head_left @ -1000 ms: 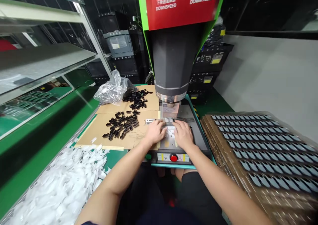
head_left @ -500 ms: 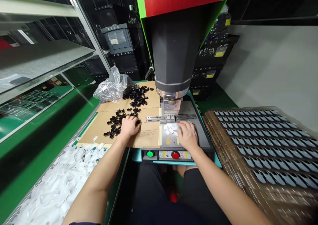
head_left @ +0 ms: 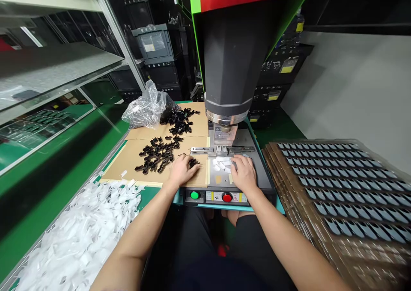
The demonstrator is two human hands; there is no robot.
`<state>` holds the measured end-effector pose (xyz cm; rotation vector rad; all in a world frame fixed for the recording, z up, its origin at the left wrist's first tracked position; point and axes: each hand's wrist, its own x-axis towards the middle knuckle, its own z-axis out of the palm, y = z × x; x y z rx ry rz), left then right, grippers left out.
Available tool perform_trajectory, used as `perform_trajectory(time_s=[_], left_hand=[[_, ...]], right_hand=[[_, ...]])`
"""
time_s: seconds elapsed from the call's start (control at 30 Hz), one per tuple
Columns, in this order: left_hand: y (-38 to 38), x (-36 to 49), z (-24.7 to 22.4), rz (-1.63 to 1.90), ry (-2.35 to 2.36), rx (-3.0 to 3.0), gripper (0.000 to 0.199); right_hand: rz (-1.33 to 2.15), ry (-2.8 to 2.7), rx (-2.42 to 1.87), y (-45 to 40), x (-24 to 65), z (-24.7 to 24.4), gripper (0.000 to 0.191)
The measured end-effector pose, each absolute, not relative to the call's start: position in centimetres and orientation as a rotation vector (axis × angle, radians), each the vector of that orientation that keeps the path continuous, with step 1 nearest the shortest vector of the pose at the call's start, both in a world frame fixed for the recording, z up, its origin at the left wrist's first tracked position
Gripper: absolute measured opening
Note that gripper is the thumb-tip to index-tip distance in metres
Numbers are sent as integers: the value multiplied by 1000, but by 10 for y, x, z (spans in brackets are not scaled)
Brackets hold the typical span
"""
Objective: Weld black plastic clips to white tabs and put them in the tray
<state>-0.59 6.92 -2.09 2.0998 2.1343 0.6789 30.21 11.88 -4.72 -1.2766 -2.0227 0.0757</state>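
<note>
My left hand (head_left: 182, 170) is on the cardboard (head_left: 125, 162), its fingers curled round a small cluster of black parts (head_left: 193, 163). To its left lies a loose pile of black parts (head_left: 160, 152). On the metal plate of the press, my right hand (head_left: 244, 171) rests beside several white pieces (head_left: 221, 163), fingertips near their right edge; whether it grips one is hidden. Behind the white pieces, a metal fixture (head_left: 221, 150) sits below the press head (head_left: 227, 68).
A clear plastic bag (head_left: 147, 107) and more black parts stand at the back left. White scraps (head_left: 80, 231) fill the lower left. Stacked trays (head_left: 346, 188) of grey-blue parts are at the right. Green (head_left: 194, 194) and red (head_left: 227, 197) buttons face me.
My left hand has moved right, away from the black pile, with a few black parts now at its fingers. My right hand has barely moved. The view has shifted slightly.
</note>
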Motion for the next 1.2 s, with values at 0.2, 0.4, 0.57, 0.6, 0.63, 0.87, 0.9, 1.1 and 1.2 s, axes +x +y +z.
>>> perform_trajectory(time_s=[0.2, 0.4, 0.57, 0.6, 0.63, 0.87, 0.9, 1.1, 1.2], left_hand=[[63, -53, -7, 785, 2334, 2008, 29], [82, -71, -4, 596, 2250, 2204, 33], [96, -71, -6, 486, 2257, 2251, 26], [96, -72, -6, 492, 2287, 2241, 26], [94, -72, -7, 507, 2307, 2239, 27], [71, -39, -18, 644, 2026, 2318, 30], [70, -34, -21, 651, 1998, 2308, 30], [70, -23, -32, 714, 2052, 2190, 21], [67, -23, -31, 747, 2062, 2145, 16]], right_hand=[[58, -2026, -1257, 120, 304, -46, 29], [88, -2071, -1288, 103, 276, -33, 32], [215, -2292, -1233, 82, 206, -17, 33], [211, -2332, -1247, 81, 192, -15, 33], [199, -2362, -1271, 82, 180, -13, 34], [124, -2449, -1439, 102, 139, -16, 34], [119, -2453, -1448, 103, 138, -17, 32], [118, -2452, -1388, 98, 154, -21, 28], [174, -2334, -1339, 94, 183, -22, 35]])
